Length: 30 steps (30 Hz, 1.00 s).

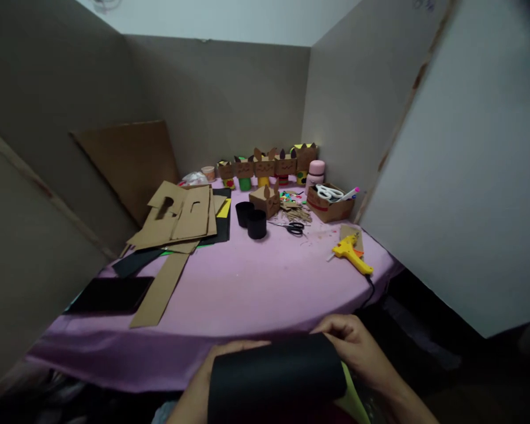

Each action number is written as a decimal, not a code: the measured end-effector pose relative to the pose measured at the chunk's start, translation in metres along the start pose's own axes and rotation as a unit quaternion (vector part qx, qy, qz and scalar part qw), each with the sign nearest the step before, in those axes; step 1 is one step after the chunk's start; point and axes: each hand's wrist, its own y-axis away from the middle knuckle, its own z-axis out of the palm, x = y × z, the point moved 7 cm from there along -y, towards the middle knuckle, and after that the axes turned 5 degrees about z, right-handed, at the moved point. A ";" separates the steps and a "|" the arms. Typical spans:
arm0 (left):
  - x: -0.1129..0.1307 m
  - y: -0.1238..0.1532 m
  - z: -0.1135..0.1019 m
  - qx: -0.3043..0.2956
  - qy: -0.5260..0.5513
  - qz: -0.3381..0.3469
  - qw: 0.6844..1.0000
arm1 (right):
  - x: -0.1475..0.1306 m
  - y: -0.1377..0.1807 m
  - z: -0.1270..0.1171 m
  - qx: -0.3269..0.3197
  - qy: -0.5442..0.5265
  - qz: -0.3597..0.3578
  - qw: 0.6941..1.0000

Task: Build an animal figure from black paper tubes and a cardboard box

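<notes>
A sheet of black paper (274, 374), curved over into a bend, is held low in front of me, below the table's front edge. My left hand (229, 353) grips it from behind at the left, with most of its fingers hidden by the sheet. At the upper right corner, my right hand (347, 341) is closed with thumb and bent fingers on the paper's edge. Something yellow-green (353, 394) shows under the right side of the sheet; I cannot make out what it is.
On the pink-covered table (247, 282) lie cardboard pieces (188, 215), a dark tablet-like slab (110, 294), two black paper rings (257, 225), black scissors (295, 228) and a yellow glue gun (352, 253). Cardboard animal figures (265, 168) and a tool box (329, 209) stand behind. Partitions enclose the table.
</notes>
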 end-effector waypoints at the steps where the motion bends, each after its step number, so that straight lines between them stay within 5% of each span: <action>1: -0.003 -0.003 0.000 -0.001 0.014 -0.011 1.000 | 0.002 0.001 0.000 -0.003 -0.010 0.009 1.000; 8: -0.003 0.004 -0.011 0.046 0.028 0.046 0.997 | -0.012 0.008 -0.003 0.005 0.043 -0.036 0.998; 20: -0.011 0.013 -0.038 0.161 0.053 0.017 0.985 | -0.013 0.007 -0.009 0.032 0.020 -0.045 0.998; 30: 0.002 0.017 -0.005 0.052 0.113 -0.045 0.991 | -0.029 0.015 -0.011 0.048 0.072 -0.109 0.990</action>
